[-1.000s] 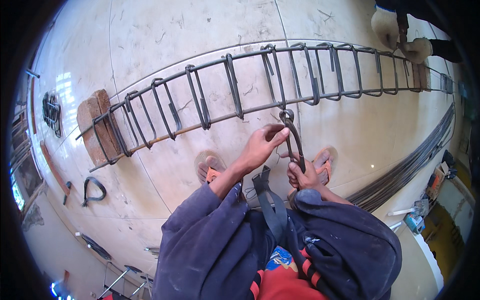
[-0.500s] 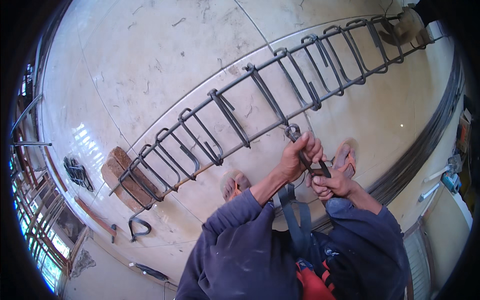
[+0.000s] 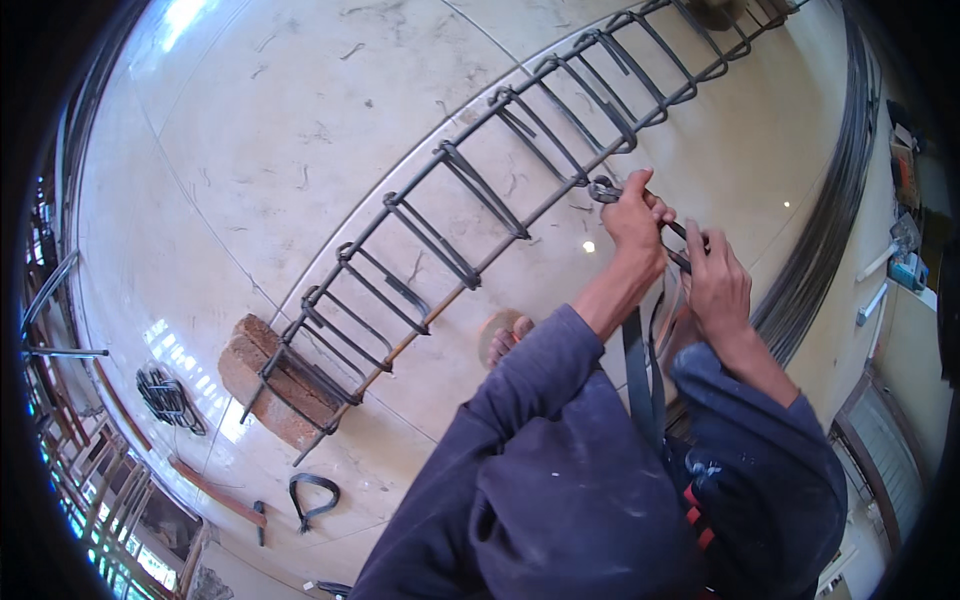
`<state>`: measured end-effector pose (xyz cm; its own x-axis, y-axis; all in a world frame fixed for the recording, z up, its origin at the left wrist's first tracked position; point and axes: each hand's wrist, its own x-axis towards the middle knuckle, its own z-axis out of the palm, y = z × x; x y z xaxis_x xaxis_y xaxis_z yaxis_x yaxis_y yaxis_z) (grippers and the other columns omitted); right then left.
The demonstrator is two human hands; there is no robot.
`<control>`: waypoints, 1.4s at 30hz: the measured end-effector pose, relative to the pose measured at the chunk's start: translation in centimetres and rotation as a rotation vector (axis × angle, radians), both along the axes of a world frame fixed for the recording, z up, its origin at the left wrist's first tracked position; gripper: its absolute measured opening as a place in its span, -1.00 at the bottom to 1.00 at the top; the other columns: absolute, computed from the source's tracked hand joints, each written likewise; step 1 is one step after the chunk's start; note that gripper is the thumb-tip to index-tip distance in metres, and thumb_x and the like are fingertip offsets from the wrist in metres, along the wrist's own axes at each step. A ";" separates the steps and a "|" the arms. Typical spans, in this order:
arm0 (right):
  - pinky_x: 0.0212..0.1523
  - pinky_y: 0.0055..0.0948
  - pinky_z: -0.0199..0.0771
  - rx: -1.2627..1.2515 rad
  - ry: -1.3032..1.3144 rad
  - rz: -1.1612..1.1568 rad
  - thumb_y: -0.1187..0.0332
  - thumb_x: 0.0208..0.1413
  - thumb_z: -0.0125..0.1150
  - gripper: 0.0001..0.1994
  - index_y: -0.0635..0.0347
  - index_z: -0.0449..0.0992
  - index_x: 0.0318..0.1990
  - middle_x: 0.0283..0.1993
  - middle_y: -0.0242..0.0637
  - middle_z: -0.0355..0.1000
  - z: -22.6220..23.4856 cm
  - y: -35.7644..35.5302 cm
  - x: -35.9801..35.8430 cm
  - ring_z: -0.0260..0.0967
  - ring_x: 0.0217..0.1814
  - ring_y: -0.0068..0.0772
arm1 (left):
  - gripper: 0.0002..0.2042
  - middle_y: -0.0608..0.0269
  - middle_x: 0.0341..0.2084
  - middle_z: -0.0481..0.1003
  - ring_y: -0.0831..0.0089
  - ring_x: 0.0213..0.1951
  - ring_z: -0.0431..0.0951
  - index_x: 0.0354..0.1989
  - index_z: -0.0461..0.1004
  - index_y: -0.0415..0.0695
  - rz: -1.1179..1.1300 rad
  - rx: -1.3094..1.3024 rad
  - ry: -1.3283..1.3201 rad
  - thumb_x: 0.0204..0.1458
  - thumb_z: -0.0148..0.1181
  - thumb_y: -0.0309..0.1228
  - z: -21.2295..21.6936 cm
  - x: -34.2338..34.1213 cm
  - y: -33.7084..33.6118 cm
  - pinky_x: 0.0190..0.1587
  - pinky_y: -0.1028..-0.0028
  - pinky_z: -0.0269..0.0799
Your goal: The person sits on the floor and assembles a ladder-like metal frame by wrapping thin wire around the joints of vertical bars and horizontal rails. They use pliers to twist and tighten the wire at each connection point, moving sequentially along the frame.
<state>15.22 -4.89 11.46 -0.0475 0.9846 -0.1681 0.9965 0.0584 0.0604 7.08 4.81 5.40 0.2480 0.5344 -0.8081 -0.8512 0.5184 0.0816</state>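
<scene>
No legible writing or numbers anywhere.

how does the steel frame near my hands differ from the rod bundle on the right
The steel frame has loops bridging its long bars like ladder rungs; the rod bundle is just rods massed side by side. The frame's lower-left end rests on bricks, while the bundle lies along the floor. Both are long and mostly dark.

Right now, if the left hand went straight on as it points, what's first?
Likely the steel cage's near long bar; the left hand may pass above it, since depth is unclear.
</scene>
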 end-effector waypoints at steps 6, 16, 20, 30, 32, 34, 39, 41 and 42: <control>-0.25 -0.03 0.42 -0.110 0.463 -0.197 0.51 0.05 0.11 -0.62 0.32 0.37 0.06 -0.24 0.13 0.44 -1.7 -1.6 -0.6 0.44 -0.25 0.24 | -0.56 0.29 -0.77 0.33 0.47 -0.71 0.37 -0.69 0.29 -0.12 -0.410 0.048 0.379 0.07 0.22 -0.10 0.3 -1.2 -1.5 -0.59 0.44 0.30; -0.34 -0.03 0.37 -0.267 0.881 -0.455 0.41 0.22 0.02 -0.81 0.31 0.43 -0.11 -0.42 0.24 0.42 -5.1 -2.2 -2.4 0.42 -0.30 0.30 | -0.68 -0.17 -0.05 0.42 -0.02 0.02 0.43 0.03 0.38 -0.36 -0.819 1.245 1.711 0.15 0.03 -0.44 3.8 -13.4 -0.8 0.07 0.22 0.36; -0.35 0.00 0.35 -0.197 1.008 -0.485 0.41 0.23 -0.01 -0.83 0.30 0.40 -0.11 -0.43 0.23 0.41 -7.0 -2.6 -4.2 0.40 -0.30 0.34 | -0.72 -0.09 -0.19 0.45 0.06 -0.08 0.47 -0.07 0.38 -0.34 -1.278 1.257 1.803 0.01 0.01 -0.56 0.9 -12.7 0.2 -0.05 0.21 0.42; -0.36 -0.02 0.35 -0.236 1.145 -0.570 0.39 0.25 -0.04 -0.82 0.35 0.40 -0.20 -0.45 0.20 0.40 -9.1 -3.3 -6.1 0.39 -0.35 0.35 | -0.74 0.02 -0.37 0.50 0.04 -0.37 0.57 -0.17 0.39 -0.27 -1.396 1.127 1.823 -0.09 0.00 -0.60 1.2 -11.8 0.9 -0.34 0.20 0.48; -0.42 -0.15 0.29 -0.230 1.187 -0.568 0.36 0.26 -0.06 -0.81 0.33 0.40 -0.20 -0.51 0.01 0.33 -9.7 -3.7 -6.4 0.31 -0.45 0.05 | -0.75 0.00 -0.34 0.50 0.04 -0.33 0.57 -0.14 0.39 -0.27 -1.438 1.086 1.814 -0.04 -0.01 -0.58 1.3 -11.8 0.8 -0.33 0.21 0.47; -0.54 -0.41 0.16 -0.185 1.250 -0.540 0.32 0.30 -0.09 -0.80 0.25 0.42 -0.18 -0.63 -0.34 0.18 -11.3 -4.5 -6.7 0.14 -0.62 -0.53 | -0.74 -0.03 -0.28 0.50 0.04 -0.28 0.57 -0.08 0.40 -0.27 -1.346 1.097 1.844 0.03 0.00 -0.55 1.4 -11.6 0.6 -0.31 0.23 0.47; -0.64 -0.56 0.06 -0.632 1.907 -0.873 0.26 0.32 -0.05 -0.80 0.22 0.35 -0.23 -0.61 -0.51 0.13 -9.0 -4.2 -6.6 0.03 -0.66 -0.68 | -0.67 -0.11 -0.10 0.45 0.03 -0.07 0.50 0.04 0.38 -0.30 -0.733 1.296 1.659 0.09 0.12 -0.50 1.6 -11.2 -2.5 -0.11 0.29 0.48; -0.66 -0.60 0.00 -0.748 2.027 -0.916 0.25 0.35 -0.09 -0.80 0.20 0.33 -0.23 -0.61 -0.56 0.05 -7.6 -3.8 -6.1 -0.05 -0.66 -0.74 | -0.63 -0.08 -0.05 0.44 0.08 0.01 0.50 0.07 0.36 -0.33 -0.699 1.150 1.380 0.09 0.17 -0.48 1.6 -11.3 -4.2 -0.01 0.28 0.46; -0.67 -0.59 -0.01 -0.808 2.046 -0.933 0.26 0.35 -0.12 -0.80 0.20 0.32 -0.23 -0.62 -0.55 0.04 -7.0 -3.6 -5.5 -0.06 -0.67 -0.73 | -0.63 -0.07 -0.03 0.44 0.10 0.02 0.49 0.08 0.35 -0.34 -0.689 1.055 1.252 0.11 0.17 -0.46 1.6 -11.5 -4.9 0.02 0.27 0.45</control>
<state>9.75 -8.44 4.43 -0.3419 0.6251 -0.7016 -0.4952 -0.7544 -0.4308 -4.37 -0.06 6.96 0.1934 0.9773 -0.0861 0.3040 0.0237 0.9524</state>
